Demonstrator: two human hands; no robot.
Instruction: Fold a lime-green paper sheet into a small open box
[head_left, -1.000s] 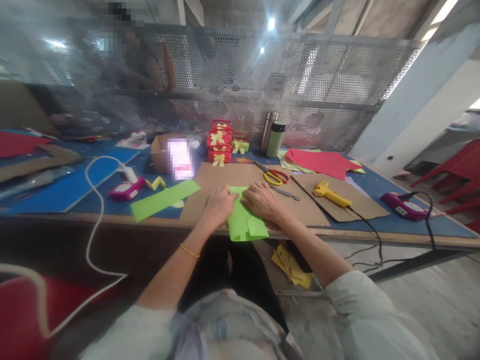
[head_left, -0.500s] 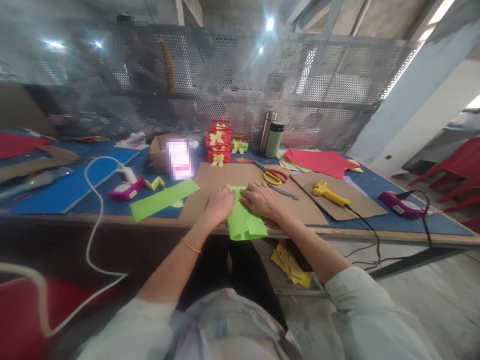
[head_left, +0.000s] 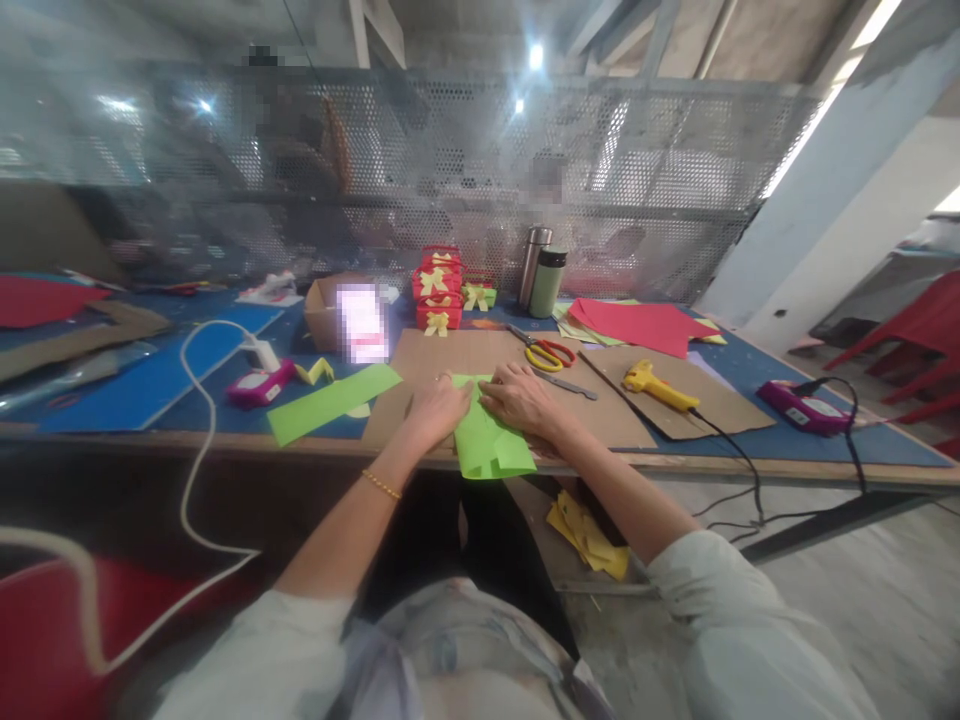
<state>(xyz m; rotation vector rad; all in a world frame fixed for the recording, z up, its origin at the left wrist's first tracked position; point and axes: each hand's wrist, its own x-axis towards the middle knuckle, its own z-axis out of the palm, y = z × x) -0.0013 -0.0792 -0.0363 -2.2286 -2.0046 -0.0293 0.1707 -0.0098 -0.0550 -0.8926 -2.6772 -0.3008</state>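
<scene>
A folded sheet of bright green paper [head_left: 489, 448] lies on the brown cardboard [head_left: 405, 350], its near end sticking out past the table's front edge. My left hand [head_left: 442, 408] grips the paper's left side, fingers bent and closed, the tips on its upper part. From the right, my right hand [head_left: 519, 396] presses down with curled fingers on the other side. The fingertips of the two hands are close together, and what lies under them is hidden. Scissors with red and yellow handles [head_left: 553, 354] and a dark metal blade [head_left: 574, 386] lie just beyond my right hand.
A green paper strip [head_left: 330, 402] and a purple power socket [head_left: 259, 384] lie at left. Small red boxes with yellow bows [head_left: 438, 285] and a green bottle [head_left: 547, 285] stand behind. At right are a yellow glue gun [head_left: 660, 386], red paper [head_left: 637, 322] and another purple socket [head_left: 804, 408].
My left hand has shifted slightly right, further over the green paper. My right hand stays nearly in place. The view has tilted and shifted a little.
</scene>
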